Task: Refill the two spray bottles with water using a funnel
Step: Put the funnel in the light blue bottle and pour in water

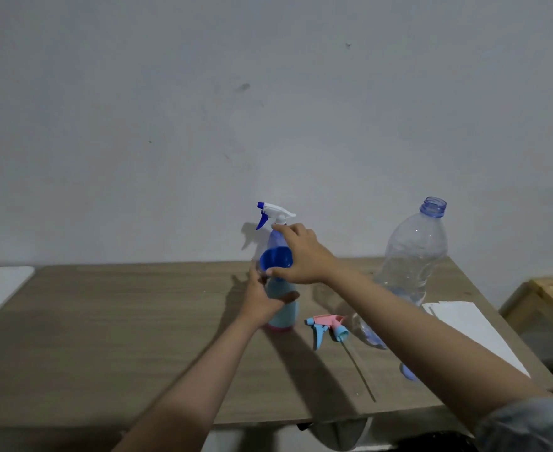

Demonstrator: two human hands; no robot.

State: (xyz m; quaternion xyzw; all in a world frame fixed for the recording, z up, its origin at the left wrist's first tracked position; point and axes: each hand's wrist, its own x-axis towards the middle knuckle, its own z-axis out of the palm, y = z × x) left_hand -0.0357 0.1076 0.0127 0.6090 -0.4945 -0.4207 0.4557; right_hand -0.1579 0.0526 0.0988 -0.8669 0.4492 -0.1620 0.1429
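Left hand (262, 296) grips the light-blue bottle (284, 313) (upright) — right hand (301, 256) pinches the blue funnel (275, 260) atop it.

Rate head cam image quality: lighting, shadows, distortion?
Head view: dim, flat light; hard shadows fall from the arms and the light blue bottle toward the camera across the table; wide-angle bowing bends the table's edges; the clear water bottle leans outward; overall soft, slightly noisy.

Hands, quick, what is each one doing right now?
Left hand: grips the light blue plastic spray bottle standing on the table.
Right hand: holds the blue plastic funnel at that bottle's neck.
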